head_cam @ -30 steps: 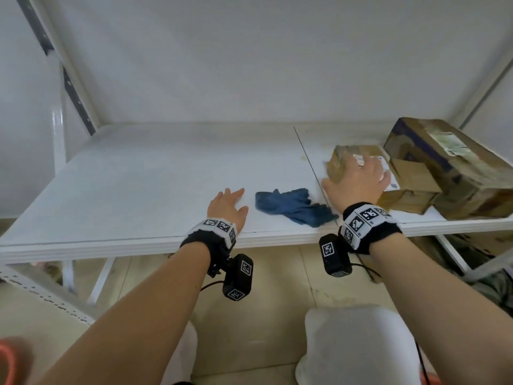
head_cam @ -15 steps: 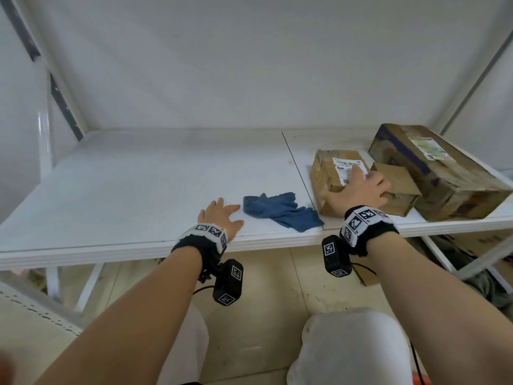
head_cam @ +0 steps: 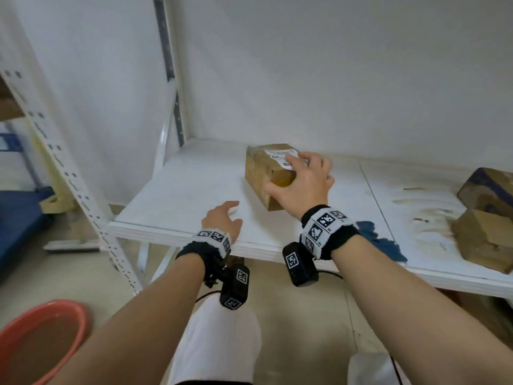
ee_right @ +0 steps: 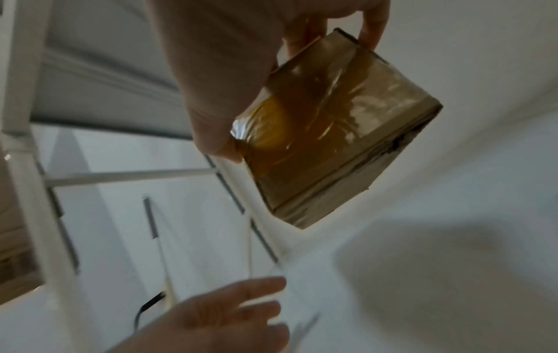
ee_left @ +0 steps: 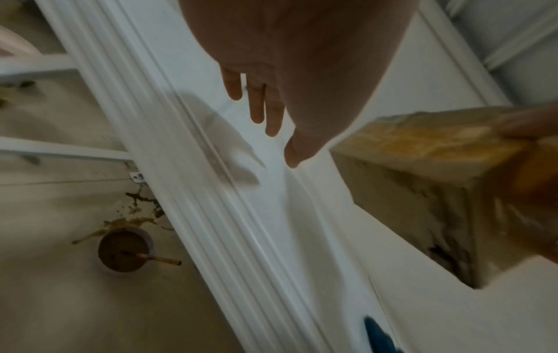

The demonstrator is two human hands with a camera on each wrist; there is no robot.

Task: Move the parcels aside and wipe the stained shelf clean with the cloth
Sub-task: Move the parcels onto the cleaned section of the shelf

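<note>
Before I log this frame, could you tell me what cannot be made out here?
- Blue cloth: head view, partly hidden by the right wrist.
- Label text on the small parcel: too small, partly under the right hand.
- Right-hand parcels: cut off by the frame edge.

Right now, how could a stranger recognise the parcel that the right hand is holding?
On the white shelf, look left of the board seam. The parcel there is a small brown box wrapped in tape. Unlike the two boxes at the right end, it has a white label and the right hand grips it.
</note>
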